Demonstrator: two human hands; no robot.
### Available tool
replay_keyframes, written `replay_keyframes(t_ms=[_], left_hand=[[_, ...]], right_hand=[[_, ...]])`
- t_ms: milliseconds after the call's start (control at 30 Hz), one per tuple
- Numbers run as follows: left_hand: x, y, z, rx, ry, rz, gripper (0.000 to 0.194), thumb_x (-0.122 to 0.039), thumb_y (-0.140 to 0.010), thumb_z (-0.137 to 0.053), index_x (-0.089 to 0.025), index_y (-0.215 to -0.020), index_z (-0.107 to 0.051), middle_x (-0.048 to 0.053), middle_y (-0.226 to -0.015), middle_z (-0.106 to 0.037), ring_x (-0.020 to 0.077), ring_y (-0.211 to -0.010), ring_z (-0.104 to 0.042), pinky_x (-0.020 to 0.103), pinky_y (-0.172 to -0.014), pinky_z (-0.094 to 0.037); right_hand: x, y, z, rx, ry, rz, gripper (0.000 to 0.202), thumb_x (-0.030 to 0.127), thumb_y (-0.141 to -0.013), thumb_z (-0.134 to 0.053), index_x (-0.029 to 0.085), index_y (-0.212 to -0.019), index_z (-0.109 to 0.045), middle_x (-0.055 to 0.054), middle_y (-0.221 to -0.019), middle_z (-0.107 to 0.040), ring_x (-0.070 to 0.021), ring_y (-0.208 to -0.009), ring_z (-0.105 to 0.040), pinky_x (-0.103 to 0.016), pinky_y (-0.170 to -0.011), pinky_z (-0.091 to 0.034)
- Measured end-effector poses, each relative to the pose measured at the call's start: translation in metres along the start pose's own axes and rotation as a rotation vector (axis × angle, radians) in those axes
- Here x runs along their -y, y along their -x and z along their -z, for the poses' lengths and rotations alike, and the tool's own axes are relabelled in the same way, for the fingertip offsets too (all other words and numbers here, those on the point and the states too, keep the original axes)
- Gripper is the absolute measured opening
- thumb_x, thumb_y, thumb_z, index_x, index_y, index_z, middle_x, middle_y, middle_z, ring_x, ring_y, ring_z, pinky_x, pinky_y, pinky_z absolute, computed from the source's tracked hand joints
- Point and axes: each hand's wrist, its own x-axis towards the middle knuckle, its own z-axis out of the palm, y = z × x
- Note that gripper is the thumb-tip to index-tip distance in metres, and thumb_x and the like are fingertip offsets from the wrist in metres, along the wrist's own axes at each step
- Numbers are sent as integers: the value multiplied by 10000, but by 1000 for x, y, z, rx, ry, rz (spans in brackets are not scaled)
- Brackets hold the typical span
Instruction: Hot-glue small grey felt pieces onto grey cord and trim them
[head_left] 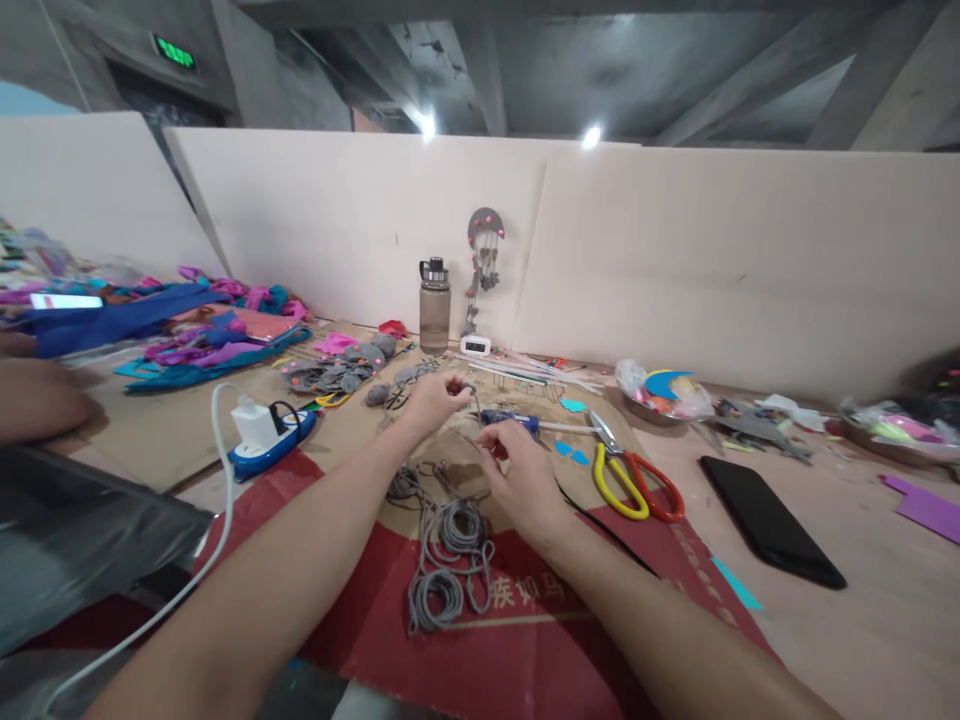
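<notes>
My left hand (444, 398) is closed in a pinch on a thin grey cord, above the cardboard. Just to its right and nearer me, my right hand (517, 468) also pinches, thumb and forefinger together on a fine strand of the cord. Several coils of grey cord (437, 600) lie on the red part of the cardboard, below both hands. Behind my right hand rests a blue glue gun (510, 420), partly covered by it. Scissors with one yellow and one red handle (628, 480) lie open to the right.
A black phone (772, 520) lies at the right. A bottle (435, 310) and a small white clock (475, 346) stand near the partition. A blue power strip (271, 445) with a white cable is at the left, near a person's arm (45, 400). Felt pieces (337, 370) are piled behind.
</notes>
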Motion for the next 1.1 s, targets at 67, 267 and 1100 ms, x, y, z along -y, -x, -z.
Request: replay_keyframes(t_ms=[67,267,1100], left_hand=[[-1,0,0,13,12,17,121,-260,-681,-559,-152,-635,-589,-13,-553,-576,104,-519,-488,214,-520,-357],[-5,3,-2,55,132,101,138,-277,-679,-569,-144,-647,-585,-22,-527,-556,92,-481,-480,202,-489,-361],[-6,2,-5,105,171,172,190,-326,-726,-571,-139,-728,-606,-8,-616,-585,79,-498,-473,193,-495,-375]], right_hand=[[-1,1,-2,-19,-22,-36,194,66,-701,-435,206,-818,-499,-31,-808,-545,-172,-789,-497,-290,-700,-393],[0,3,-4,25,-68,-71,212,49,-683,-403,206,-811,-468,-9,-771,-505,-155,-741,-474,-270,-671,-384],[-6,11,-6,221,-328,-81,272,27,-780,-401,217,-763,-595,-16,-802,-538,-128,-764,-538,-239,-681,-434]])
